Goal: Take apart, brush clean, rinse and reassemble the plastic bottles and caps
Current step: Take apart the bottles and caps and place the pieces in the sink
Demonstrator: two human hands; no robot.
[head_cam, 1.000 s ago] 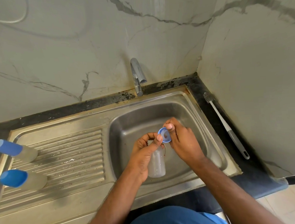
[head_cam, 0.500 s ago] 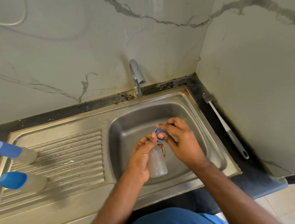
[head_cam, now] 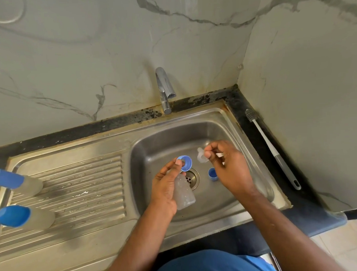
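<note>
Over the sink basin, the left hand grips a clear bottle and a blue ring; the right hand pinches a translucent nipple. A blue cap lies in the basin beside the drain; a brush rests on the counter.

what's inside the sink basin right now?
On the sink basin floor: the drain strainer and a small blue cap. The left hand with the clear bottle and the right hand cover the floor beneath them.
</note>
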